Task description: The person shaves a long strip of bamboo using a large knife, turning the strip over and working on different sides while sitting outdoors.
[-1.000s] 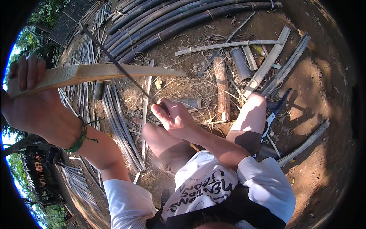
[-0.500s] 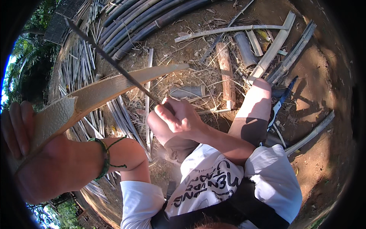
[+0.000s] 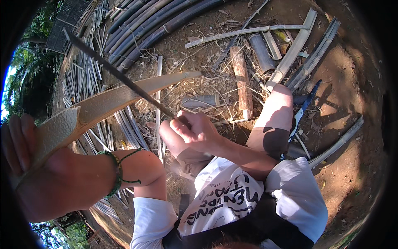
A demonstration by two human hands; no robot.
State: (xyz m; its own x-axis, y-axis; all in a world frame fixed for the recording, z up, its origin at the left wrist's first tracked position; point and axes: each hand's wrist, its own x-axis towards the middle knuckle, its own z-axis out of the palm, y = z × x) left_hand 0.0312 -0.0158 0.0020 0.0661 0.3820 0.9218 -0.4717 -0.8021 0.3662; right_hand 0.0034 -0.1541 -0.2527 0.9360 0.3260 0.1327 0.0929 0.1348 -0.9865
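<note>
Gripping: L hand [image 3: 47, 178] pale strip [image 3: 97, 106], more slanted vs 1s ago, R hand [image 3: 197, 132] knife [image 3: 124, 79]

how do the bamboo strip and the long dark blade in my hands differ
Colour: the bamboo strip is pale tan; the long dark blade is dark brownish grey. Shape: the bamboo strip is broad with a stepped edge and tapers at its far end; the long dark blade is narrow and fairly straight. Hold: the left hand grips the bamboo strip, the right hand the long dark blade. Both are long.
</note>
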